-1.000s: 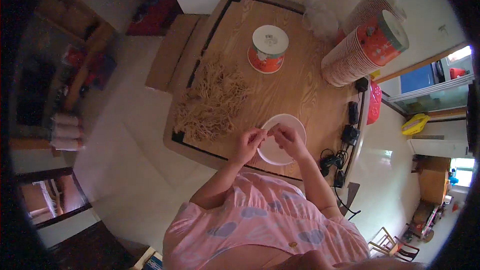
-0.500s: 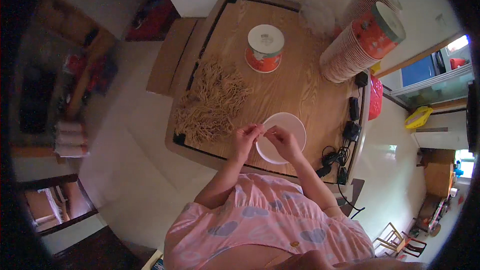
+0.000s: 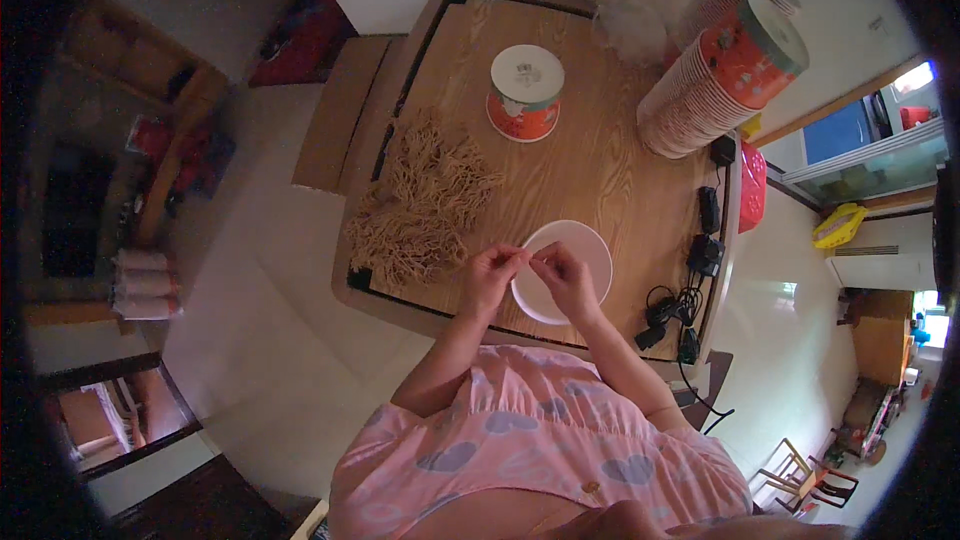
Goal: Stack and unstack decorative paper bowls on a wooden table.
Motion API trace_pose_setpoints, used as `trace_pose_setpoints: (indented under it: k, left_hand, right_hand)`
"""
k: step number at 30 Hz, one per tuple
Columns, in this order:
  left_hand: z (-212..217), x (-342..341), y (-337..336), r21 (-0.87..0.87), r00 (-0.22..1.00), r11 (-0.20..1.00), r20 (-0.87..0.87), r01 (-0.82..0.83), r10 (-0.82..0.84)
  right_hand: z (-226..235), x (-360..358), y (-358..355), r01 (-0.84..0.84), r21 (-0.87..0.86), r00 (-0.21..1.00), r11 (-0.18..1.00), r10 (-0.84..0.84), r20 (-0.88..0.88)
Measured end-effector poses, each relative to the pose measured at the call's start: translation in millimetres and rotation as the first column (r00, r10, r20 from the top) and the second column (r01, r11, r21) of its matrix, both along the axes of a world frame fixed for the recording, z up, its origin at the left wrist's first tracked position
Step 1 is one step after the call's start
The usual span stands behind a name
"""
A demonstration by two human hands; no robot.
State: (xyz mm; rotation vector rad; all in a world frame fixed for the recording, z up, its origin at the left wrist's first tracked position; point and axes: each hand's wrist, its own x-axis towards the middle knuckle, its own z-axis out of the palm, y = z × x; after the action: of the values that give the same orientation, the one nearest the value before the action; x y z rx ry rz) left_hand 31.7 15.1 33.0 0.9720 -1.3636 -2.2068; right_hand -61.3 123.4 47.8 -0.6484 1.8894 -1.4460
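Near the close edge of the wooden table (image 3: 585, 175), in the head view, we see the left hand (image 3: 490, 278) and the right hand (image 3: 564, 280) nearly meeting over the left part of a white bowl (image 3: 588, 243). Both sets of fingertips look drawn in to a pinch, but we cannot tell whether anything lies between them; a thin strand could be too small to show. The heap of tan strands (image 3: 425, 202) lies on the table just left of the bowl, beside the left hand. Its loose, knotted look makes us think a hurried pull could snarl it or drag a clump along. We judge the bowl at risk too: it sits close to the edge, so a knock from a wrist could tip it or push it off. On the right, black cables (image 3: 672, 315) trail over the edge near the right forearm, where a careless elbow could snag them.
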Motion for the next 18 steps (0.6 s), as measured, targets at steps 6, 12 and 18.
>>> trace_pose_setpoints:
  k: [6,12,18]
  left_hand:
    - [-5.0,-2.5,-3.0,-0.093,0.999,0.995,0.000,-0.048,0.048]
    - [-5.6,-3.3,-19.0,-0.024,0.999,0.999,0.036,-0.035,0.036]
    - [-39.4,-17.1,-35.8,-0.256,0.990,0.958,0.090,0.126,-0.107]
  right_hand:
    - [3.1,2.4,-0.6,0.021,-0.027,0.999,0.999,-0.020,0.028]
    - [-3.3,-4.3,-3.5,0.135,0.108,0.956,0.985,-0.158,0.246]
    - [-37.9,-15.8,-6.6,0.207,0.094,0.944,0.974,-0.224,0.240]
